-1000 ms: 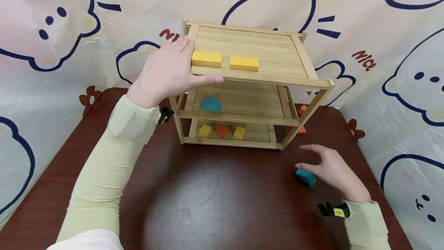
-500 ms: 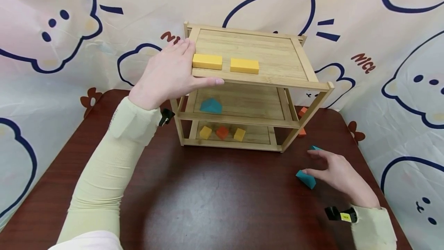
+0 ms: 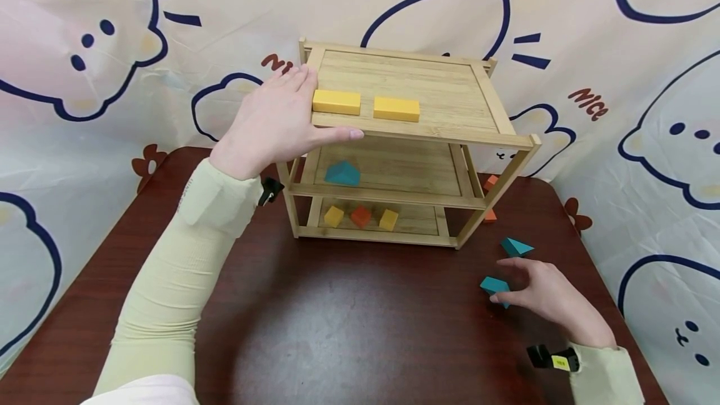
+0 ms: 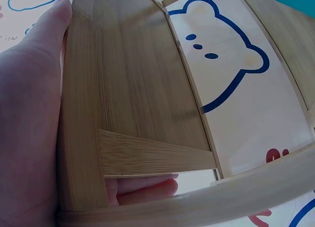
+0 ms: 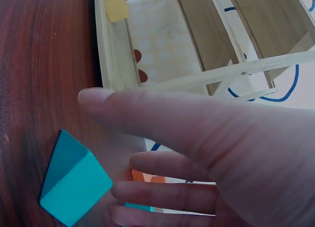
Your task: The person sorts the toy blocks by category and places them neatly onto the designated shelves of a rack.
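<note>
My left hand (image 3: 272,117) lies over the left front corner of a wooden three-tier rack (image 3: 439,80), thumb stretched along the front edge. Beside its fingers sits a yellow rectangular block (image 3: 336,102), with a second yellow block (image 3: 396,109) to the right on the top board. Low over the table at the right, my right hand (image 3: 554,295) holds nothing, thumb and fingers spread apart. A teal triangular block (image 5: 76,180) lies by its fingertips; in the head view the thumb overlaps it. Another teal block (image 3: 515,247) lies just beyond that hand.
On the middle tier is a teal block (image 3: 342,174). The bottom tier carries an orange block (image 3: 360,216) between two yellow ones (image 3: 334,216). Orange blocks (image 3: 489,216) lie right of the rack on the dark wooden table (image 3: 337,317). Patterned cloth (image 3: 647,117) surrounds it.
My right hand has shifted slightly right and back towards me, uncovering the farther teal block; its thumb now overlaps the nearer one. The left hand stays on the rack.
</note>
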Action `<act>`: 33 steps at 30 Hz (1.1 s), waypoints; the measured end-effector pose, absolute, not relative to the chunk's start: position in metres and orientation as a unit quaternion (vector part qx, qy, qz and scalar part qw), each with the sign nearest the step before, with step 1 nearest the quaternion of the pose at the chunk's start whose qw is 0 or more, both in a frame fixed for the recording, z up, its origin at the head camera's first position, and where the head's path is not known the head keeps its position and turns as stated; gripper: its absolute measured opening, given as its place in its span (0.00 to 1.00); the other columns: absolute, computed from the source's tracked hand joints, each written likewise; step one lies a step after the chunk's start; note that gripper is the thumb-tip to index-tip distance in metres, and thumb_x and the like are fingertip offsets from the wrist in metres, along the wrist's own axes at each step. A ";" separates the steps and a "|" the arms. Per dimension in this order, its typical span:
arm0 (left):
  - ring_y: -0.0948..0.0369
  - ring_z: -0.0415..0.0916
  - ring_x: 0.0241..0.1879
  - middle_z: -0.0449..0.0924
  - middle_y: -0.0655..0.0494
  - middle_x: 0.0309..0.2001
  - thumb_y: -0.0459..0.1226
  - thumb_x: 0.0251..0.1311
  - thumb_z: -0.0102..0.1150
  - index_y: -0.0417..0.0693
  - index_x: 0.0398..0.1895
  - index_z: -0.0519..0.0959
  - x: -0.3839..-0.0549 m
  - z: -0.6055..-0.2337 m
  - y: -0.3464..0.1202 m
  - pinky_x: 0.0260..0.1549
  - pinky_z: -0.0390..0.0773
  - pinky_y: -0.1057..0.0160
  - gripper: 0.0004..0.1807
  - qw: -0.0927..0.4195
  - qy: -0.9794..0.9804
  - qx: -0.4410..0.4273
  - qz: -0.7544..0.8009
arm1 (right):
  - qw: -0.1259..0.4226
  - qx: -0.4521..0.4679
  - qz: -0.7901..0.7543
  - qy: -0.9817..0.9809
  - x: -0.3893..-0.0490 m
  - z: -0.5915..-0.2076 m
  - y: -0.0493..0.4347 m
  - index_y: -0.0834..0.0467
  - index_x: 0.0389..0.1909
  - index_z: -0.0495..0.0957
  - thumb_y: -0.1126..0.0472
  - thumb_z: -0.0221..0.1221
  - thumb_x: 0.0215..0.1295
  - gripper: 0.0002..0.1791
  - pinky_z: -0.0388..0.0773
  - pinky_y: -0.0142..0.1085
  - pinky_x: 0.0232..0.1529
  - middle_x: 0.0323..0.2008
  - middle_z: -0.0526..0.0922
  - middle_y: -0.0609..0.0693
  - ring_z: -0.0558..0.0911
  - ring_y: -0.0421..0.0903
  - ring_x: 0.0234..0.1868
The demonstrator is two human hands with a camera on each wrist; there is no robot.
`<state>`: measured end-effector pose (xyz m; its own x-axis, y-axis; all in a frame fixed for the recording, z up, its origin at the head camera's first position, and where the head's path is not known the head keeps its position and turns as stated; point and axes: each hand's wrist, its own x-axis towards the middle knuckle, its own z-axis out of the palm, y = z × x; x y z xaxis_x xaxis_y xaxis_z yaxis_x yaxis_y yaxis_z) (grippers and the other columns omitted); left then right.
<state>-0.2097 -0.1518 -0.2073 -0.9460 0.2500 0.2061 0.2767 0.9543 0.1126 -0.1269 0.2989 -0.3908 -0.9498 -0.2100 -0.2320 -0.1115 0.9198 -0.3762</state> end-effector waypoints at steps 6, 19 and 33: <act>0.47 0.47 0.68 0.50 0.41 0.70 0.83 0.34 0.33 0.39 0.73 0.44 -0.209 -0.207 -0.152 0.62 0.52 0.45 0.71 0.098 -0.984 -0.135 -0.070 | 0.153 -0.073 -0.215 0.962 -0.126 -0.396 0.299 0.59 0.52 0.77 0.41 0.71 0.43 0.37 0.78 0.42 0.34 0.40 0.80 0.51 0.78 0.46 0.37; 0.48 0.50 0.68 0.52 0.42 0.70 0.82 0.34 0.34 0.40 0.73 0.45 -0.209 -0.208 -0.152 0.61 0.54 0.45 0.70 0.106 -0.982 -0.137 -0.074 | 0.142 -0.077 -0.217 0.963 -0.129 -0.407 0.297 0.59 0.49 0.78 0.46 0.72 0.44 0.32 0.77 0.39 0.31 0.38 0.80 0.51 0.78 0.44 0.34; 0.47 0.48 0.68 0.50 0.42 0.70 0.82 0.35 0.35 0.40 0.73 0.44 -0.210 -0.208 -0.152 0.61 0.53 0.45 0.70 0.100 -0.983 -0.138 -0.071 | 0.135 -0.076 -0.220 0.963 -0.132 -0.413 0.301 0.57 0.43 0.80 0.48 0.71 0.46 0.25 0.76 0.37 0.30 0.34 0.80 0.48 0.77 0.43 0.31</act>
